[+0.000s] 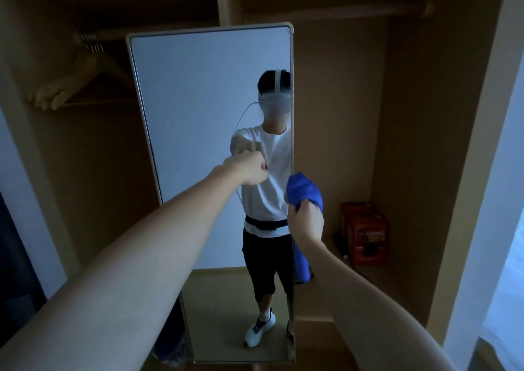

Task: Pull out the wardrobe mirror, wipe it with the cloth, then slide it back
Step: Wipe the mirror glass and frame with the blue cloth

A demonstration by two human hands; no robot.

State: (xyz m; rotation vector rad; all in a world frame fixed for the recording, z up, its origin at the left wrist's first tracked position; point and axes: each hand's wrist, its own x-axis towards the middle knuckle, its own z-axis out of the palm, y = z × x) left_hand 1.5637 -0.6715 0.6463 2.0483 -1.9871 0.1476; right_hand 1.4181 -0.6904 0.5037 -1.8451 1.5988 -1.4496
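I see the mirror (198,115) standing out in front of the open wardrobe (354,101). My left hand (251,169) is a closed fist against its glass; my right hand (307,223), by its right edge, grips the blue cloth (303,190).

Lighting: dim, with a cool blue cast. Daylight is admitted at the far right edge. The wardrobe interior (354,92) is left in brown shadow. The brightest area is found in the mirror (198,101), where a pale wall is reflected. Soft focus throughout; wide-angle bending is seen at the edges.
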